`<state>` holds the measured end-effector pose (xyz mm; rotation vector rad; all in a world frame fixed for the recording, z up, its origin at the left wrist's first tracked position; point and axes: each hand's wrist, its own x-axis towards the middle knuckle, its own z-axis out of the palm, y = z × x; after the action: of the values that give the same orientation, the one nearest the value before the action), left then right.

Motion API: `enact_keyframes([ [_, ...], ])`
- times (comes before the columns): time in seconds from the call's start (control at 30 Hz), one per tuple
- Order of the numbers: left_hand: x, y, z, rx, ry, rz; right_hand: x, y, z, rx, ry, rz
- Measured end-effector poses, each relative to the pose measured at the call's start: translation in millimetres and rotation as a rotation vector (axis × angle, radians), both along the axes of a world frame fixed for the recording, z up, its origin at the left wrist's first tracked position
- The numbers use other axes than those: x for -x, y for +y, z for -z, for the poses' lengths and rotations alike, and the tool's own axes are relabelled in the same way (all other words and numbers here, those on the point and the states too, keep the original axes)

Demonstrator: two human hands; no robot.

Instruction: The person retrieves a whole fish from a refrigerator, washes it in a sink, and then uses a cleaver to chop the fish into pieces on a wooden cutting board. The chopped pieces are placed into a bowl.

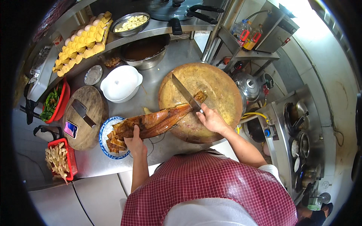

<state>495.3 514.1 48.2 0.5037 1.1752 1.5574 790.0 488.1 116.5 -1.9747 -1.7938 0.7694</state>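
My right hand (212,118) grips the handle of a knife (183,89). Its blade lies across the narrow end of a long brown piece of cured fish (154,121). A short section of that fish (200,96) shows beyond the blade, on a round wooden chopping block (217,82). My left hand (137,144) holds the fish's wide end, thumb on top, over a bowl with a blue-and-white rim (102,145). Brown fish pieces (115,144) lie in the bowl; whether some are still joined to the fish is hard to tell.
Left of the bowl, a round wooden board (84,135) bears a cleaver (82,110) and a phone (70,129). A white casserole dish (121,83) stands behind. A red basket of chicken feet (72,163) sits at the left edge. Egg trays (84,45) occupy the shelf above.
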Motion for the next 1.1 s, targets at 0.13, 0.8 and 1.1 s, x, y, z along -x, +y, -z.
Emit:
enact_keyframes([
  [0.13, 0.8, -5.8, 5.2, -0.005, -0.045, -0.02, -8.7, -0.2, -21.9, -0.066, 0.05, -0.017],
  [0.8, -27.1, -20.9, 18.9, 0.007, -0.022, -0.041, 12.0, -17.8, -60.2, -0.237, 0.151, 0.011],
  [1.1, -37.3, -23.3, 18.1, -0.048, -0.033, -0.047, 2.7, -5.3, -25.3, -0.085, 0.068, -0.114],
])
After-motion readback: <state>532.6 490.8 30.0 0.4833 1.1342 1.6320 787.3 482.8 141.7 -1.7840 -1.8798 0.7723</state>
